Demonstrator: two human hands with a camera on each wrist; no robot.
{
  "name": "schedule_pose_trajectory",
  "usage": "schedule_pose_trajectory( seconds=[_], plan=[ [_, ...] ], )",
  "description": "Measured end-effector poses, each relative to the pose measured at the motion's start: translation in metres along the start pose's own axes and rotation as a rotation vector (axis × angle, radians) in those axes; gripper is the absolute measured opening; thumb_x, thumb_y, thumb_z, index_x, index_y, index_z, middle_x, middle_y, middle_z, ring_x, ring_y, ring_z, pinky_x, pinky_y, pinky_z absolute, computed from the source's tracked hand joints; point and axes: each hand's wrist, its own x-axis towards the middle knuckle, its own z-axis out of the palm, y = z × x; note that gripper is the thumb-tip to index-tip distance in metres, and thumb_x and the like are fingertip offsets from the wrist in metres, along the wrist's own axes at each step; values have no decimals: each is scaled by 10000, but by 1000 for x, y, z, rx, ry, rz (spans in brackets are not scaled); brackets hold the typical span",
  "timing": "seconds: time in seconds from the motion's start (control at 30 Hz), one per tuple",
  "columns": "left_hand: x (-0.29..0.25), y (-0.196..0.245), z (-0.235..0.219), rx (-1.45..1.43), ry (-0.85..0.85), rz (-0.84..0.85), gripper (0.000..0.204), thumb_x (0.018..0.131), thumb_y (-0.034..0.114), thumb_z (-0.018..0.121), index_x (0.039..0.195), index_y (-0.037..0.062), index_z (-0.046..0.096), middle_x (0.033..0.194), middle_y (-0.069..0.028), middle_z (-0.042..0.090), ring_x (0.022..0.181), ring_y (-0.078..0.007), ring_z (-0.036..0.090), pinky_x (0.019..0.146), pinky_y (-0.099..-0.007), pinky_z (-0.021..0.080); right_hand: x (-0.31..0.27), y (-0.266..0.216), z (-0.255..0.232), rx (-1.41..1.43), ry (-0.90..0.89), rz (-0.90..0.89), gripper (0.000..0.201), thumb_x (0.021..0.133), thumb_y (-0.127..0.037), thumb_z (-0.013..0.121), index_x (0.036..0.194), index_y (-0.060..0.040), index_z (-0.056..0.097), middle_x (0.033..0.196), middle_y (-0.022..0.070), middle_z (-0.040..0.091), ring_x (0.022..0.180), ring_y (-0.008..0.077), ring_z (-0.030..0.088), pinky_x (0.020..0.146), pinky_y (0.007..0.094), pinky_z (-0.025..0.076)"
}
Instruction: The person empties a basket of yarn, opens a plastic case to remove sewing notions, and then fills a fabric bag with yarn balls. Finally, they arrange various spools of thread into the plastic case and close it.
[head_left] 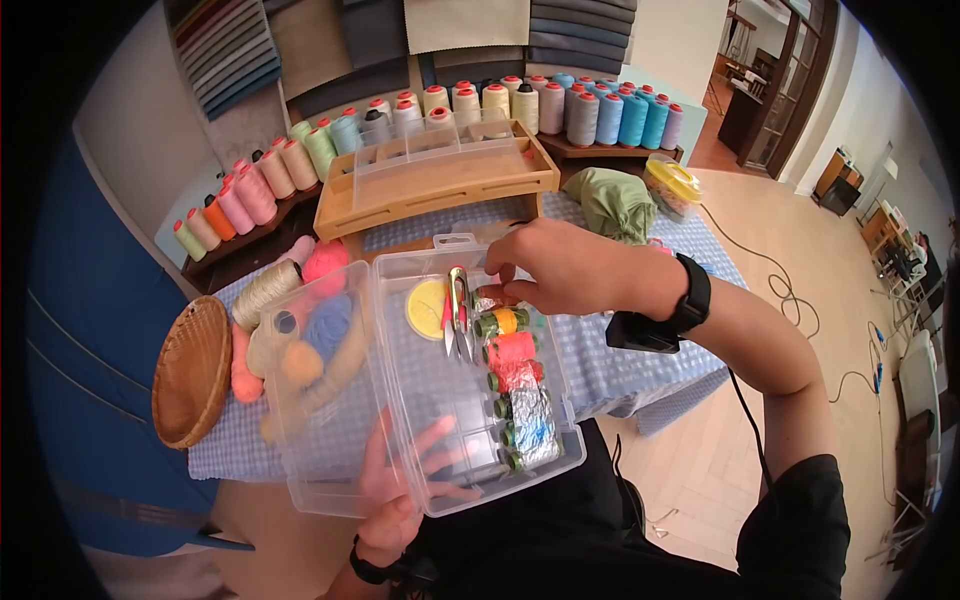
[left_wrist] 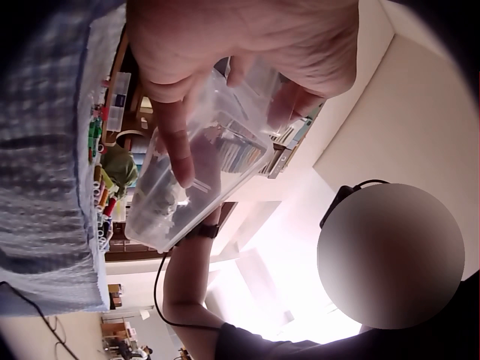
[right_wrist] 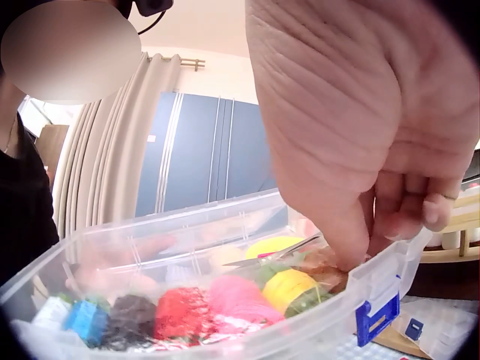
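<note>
Clear plastic, the hinged box (head_left: 440, 378) needs holding level: the left hand (head_left: 393, 515) supports it, fingers spread. At one o'clock, the right hand (head_left: 565, 265) curls over thread bobbins (head_left: 510, 348); any pinch is hidden. Lift gently, avoiding the scissors (head_left: 458, 312). Blue-checked surface (head_left: 650, 372) beneath; pale floor (head_left: 765, 235) at two.

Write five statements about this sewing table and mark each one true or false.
1. The left hand is under the clear box. True.
2. The box's lid is closed. False: the lid is open.
3. The right hand reaches into the box. True.
4. The snips lie in the basket. False: the snips are in the box, near the yellow disc.
5. The woven basket is at the table's left side. True.
</note>
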Motion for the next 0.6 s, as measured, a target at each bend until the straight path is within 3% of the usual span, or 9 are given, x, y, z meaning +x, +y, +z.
schedule_pose_trajectory(
  seconds=[0.13,0.27,0.33,0.37,0.47,0.53,0.57,0.6],
  plan=[
    [-4,-2,-9,-17,-1,-19,1099,877,225,728,1635,136,-62,1551,-433,239,1373,-555,434,901,-683,561,5,6,5,34,-12,-41,196,895,-177,723,808,-2,714,812,172,716,820,375,687,763,461,535],
    [-4,0,-12,1,15,-23,1088,880,229,720,1637,139,-56,1551,-431,241,1370,-570,427,903,-684,559,6,5,3,14,-30,-28,136,877,-125,699,858,9,709,870,180,717,868,373,685,789,449,534],
    [-4,-1,-11,-9,58,-21,1087,870,226,711,1637,141,-55,1548,-430,247,1364,-580,427,907,-686,556,4,5,3,-1,101,-192,110,856,-93,680,867,15,693,972,188,708,932,372,672,826,428,532],
    [-4,-1,-12,-10,60,-20,1087,870,226,711,1637,141,-55,1548,-430,247,1364,-580,427,907,-686,556,3,5,-1,0,99,-192,110,856,-93,680,867,15,693,972,188,708,932,372,672,826,428,532],
    [-2,-1,-12,-15,94,-10,1094,851,211,698,1637,140,-60,1545,-428,253,1361,-586,429,914,-686,554,3,4,-15,195,46,-213,124,913,-102,631,934,19,652,1076,179,702,977,333,671,870,407,530],
    [0,2,-10,-17,113,-10,1098,837,203,690,1636,142,-61,1549,-422,253,1358,-593,428,923,-682,553,3,4,-20,571,-11,-50,154,993,-141,571,1008,8,604,1073,125,712,959,243,677,869,385,537],
    [1,3,-10,-16,115,-9,1098,837,203,690,1636,142,-61,1549,-422,253,1358,-593,428,923,-682,553,2,4,-25,613,-49,16,175,1046,-177,522,1066,-10,572,1067,79,703,965,163,660,827,341,564],
    [2,4,-8,-12,122,-4,1095,838,210,688,1636,140,-60,1550,-413,263,1358,-591,430,925,-674,557,2,3,-30,614,-49,15,175,1046,-177,522,1066,-10,572,1067,79,703,965,163,660,827,341,564]
  ],
)
